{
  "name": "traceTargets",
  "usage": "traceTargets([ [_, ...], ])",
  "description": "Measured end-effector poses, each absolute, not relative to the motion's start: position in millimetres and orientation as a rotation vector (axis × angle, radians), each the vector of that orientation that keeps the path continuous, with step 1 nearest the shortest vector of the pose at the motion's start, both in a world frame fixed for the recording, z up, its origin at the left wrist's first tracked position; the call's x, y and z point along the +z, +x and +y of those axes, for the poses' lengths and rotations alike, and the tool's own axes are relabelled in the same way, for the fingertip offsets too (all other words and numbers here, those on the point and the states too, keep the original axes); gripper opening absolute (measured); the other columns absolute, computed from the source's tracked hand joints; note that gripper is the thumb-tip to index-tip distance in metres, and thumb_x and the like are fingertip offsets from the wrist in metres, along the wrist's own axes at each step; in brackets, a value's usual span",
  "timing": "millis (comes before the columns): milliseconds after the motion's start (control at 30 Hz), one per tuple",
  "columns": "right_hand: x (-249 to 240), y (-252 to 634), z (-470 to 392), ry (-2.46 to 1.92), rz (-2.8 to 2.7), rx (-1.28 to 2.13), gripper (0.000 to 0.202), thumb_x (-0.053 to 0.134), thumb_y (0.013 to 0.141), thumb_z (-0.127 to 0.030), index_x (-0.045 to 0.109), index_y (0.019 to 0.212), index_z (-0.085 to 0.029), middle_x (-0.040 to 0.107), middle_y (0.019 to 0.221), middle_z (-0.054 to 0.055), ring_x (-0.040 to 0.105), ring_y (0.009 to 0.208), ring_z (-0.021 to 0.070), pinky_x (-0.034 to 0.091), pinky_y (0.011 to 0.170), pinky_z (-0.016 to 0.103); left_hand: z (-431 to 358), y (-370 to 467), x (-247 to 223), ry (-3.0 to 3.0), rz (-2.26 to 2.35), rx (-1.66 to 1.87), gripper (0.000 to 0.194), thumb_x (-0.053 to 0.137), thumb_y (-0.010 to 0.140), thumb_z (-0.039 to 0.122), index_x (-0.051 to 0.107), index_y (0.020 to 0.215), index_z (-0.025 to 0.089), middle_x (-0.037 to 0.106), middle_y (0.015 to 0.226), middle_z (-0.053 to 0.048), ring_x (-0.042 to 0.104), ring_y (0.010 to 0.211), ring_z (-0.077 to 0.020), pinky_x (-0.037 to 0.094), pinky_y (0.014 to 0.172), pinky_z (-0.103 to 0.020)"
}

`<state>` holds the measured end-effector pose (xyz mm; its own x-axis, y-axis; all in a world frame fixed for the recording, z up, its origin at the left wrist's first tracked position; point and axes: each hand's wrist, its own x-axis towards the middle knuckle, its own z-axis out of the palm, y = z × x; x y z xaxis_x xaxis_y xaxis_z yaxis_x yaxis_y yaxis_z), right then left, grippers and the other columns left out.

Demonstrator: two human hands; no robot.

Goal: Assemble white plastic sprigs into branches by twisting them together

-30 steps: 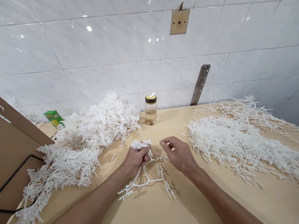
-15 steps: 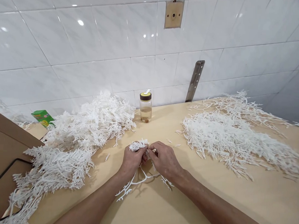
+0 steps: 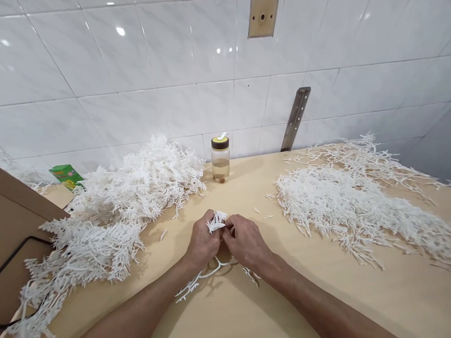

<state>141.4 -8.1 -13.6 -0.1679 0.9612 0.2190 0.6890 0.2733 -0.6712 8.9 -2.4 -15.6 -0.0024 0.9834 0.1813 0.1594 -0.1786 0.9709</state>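
My left hand (image 3: 202, 238) is closed round a white branching plastic sprig (image 3: 217, 221), whose feathery tips stick out above the thumb. Close against it, my right hand (image 3: 244, 238) pinches with thumb and forefinger at the sprig's base; the exact grip point is hidden by the fingers. Below the hands a thin white branched stem (image 3: 220, 264) hangs or lies over the table, its ends spreading to both sides. I cannot tell whether it joins the sprig.
A tall heap of white sprigs (image 3: 133, 199) fills the left, beside a cardboard box (image 3: 10, 243) and a green carton (image 3: 66, 177). A flatter white pile (image 3: 344, 205) lies right. A lidded bottle (image 3: 220, 163) stands behind, near a metal bracket (image 3: 296, 120) at the tiled wall.
The sprig in my left hand has turned, its tips now bunched closer and pointing more upright. Both hands stay together in nearly the same place.
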Motion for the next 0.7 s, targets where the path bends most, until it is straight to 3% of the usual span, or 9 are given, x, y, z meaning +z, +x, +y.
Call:
traceTargets([
  [200, -9.6, 138.8, -4.2, -1.497, -1.745, 0.784, 0.008, 0.05, 0.08, -0.019, 0.057, 0.076, -0.02, 0.065, 0.073, 0.003, 0.059, 0.066, 0.0158, 0.04, 0.056, 0.024, -4.1, 11.6, -13.2, 1.466, 1.2, 1.332, 0.012, 0.06, 0.072, 0.019, 0.049, 0.07, 0.02, 0.049, 0.065, 0.004, 0.043, 0.064, -0.0113, 0.038, 0.061, -0.02],
  [300, -10.9, 144.7, 0.8, -1.53, -1.596, 0.862, 0.009, 0.05, 0.077, -0.021, 0.053, 0.069, -0.021, 0.062, 0.061, 0.0, 0.057, 0.053, 0.0147, 0.038, 0.048, 0.024, -0.6, 7.3, -12.8, 1.507, 1.212, 1.453, 0.013, 0.062, 0.074, 0.022, 0.05, 0.072, 0.02, 0.048, 0.067, 0.004, 0.043, 0.066, -0.0108, 0.038, 0.063, -0.02],
  [400, -10.2, 160.4, 8.3, -1.596, -1.496, 0.883, 0.009, 0.05, 0.076, -0.024, 0.051, 0.067, -0.022, 0.056, 0.05, -0.002, 0.052, 0.041, 0.0144, 0.038, 0.045, 0.026, 4.2, 0.9, -12.2, 1.367, 1.181, 1.435, 0.023, 0.069, 0.073, 0.032, 0.049, 0.069, 0.019, 0.045, 0.063, 0.005, 0.039, 0.056, -0.0083, 0.036, 0.054, -0.019],
  [533, -8.1, 192.8, 23.6, -1.685, -1.48, 0.485, 0.01, 0.053, 0.078, -0.029, 0.054, 0.072, -0.021, 0.062, 0.062, 0.001, 0.057, 0.051, 0.0164, 0.041, 0.055, 0.029, 7.3, -3.4, -8.5, 1.069, 1.17, 1.271, 0.036, 0.077, 0.065, 0.043, 0.05, 0.068, 0.019, 0.044, 0.052, 0.007, 0.035, 0.042, -0.0059, 0.025, 0.039, -0.019],
  [700, -8.3, 216.0, 35.2, -1.655, -1.481, 0.149, 0.012, 0.055, 0.079, -0.031, 0.058, 0.076, -0.02, 0.066, 0.076, 0.005, 0.058, 0.061, 0.0178, 0.044, 0.066, 0.033, 5.9, -1.9, -0.5, 0.935, 1.136, 1.276, 0.042, 0.084, 0.056, 0.043, 0.055, 0.067, 0.016, 0.049, 0.053, 0.005, 0.042, 0.043, -0.0061, 0.024, 0.036, -0.018],
])
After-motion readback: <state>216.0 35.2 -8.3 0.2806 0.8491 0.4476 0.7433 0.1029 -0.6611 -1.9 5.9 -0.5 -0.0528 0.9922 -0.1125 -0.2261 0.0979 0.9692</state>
